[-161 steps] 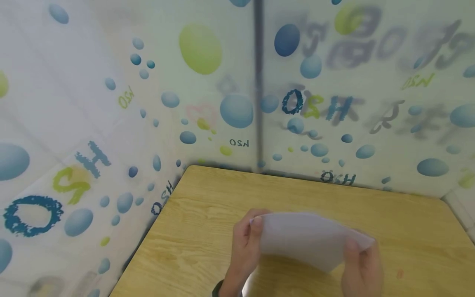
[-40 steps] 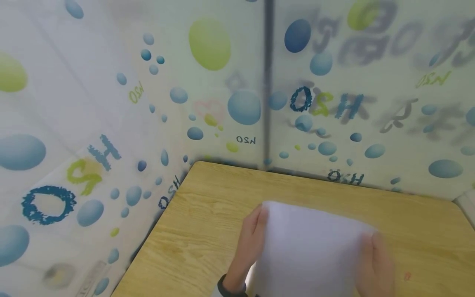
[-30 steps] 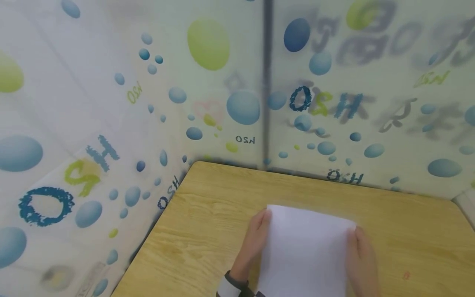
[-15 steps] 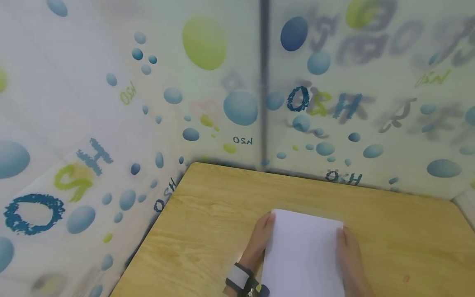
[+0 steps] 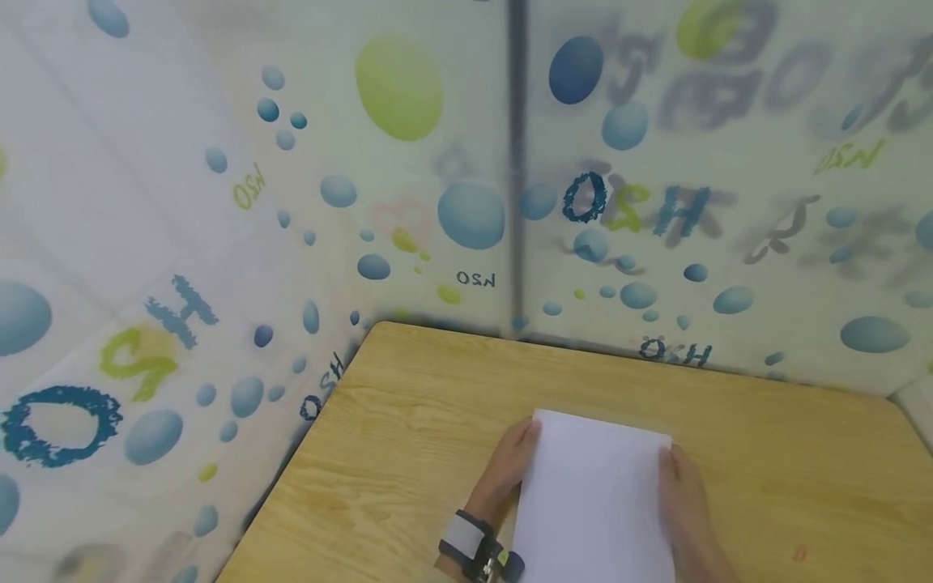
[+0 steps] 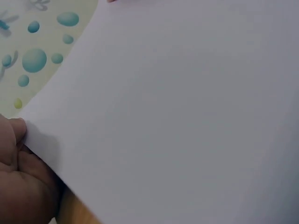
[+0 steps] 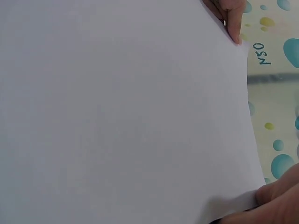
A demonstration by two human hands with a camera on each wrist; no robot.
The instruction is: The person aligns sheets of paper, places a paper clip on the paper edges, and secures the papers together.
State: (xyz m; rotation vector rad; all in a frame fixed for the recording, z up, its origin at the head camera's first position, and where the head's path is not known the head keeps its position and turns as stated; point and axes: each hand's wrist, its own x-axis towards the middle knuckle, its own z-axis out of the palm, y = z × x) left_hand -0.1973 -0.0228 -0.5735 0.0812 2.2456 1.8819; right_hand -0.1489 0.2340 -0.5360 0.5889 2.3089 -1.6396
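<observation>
A plain white sheet of paper (image 5: 594, 502) is held above the table in the head view, its lower part cut off by the frame. My left hand (image 5: 506, 465) grips its left edge near the far corner, thumb on top. On the opposite edge my right hand (image 5: 685, 502) pinches the sheet near the other far corner. The left wrist view shows the paper (image 6: 159, 107) filling most of the frame, with my left hand (image 6: 21, 172) at its edge. In the right wrist view, the paper (image 7: 131, 112) lies between my right hand (image 7: 266, 205) and my left hand (image 7: 229, 16).
The wooden table (image 5: 386, 421) extends beneath and around the hands, with a small reddish mark (image 5: 800, 554) at the right. Behind it and to the left stand pale walls (image 5: 321, 48) printed with blue and green ovals and lettering. A wristband (image 5: 466, 538) circles the left wrist.
Earlier the paper was bowed and held wider apart; now it looks flatter and narrower. My right hand has moved left, closer to my left hand. Both hands have kept hold of the sheet.
</observation>
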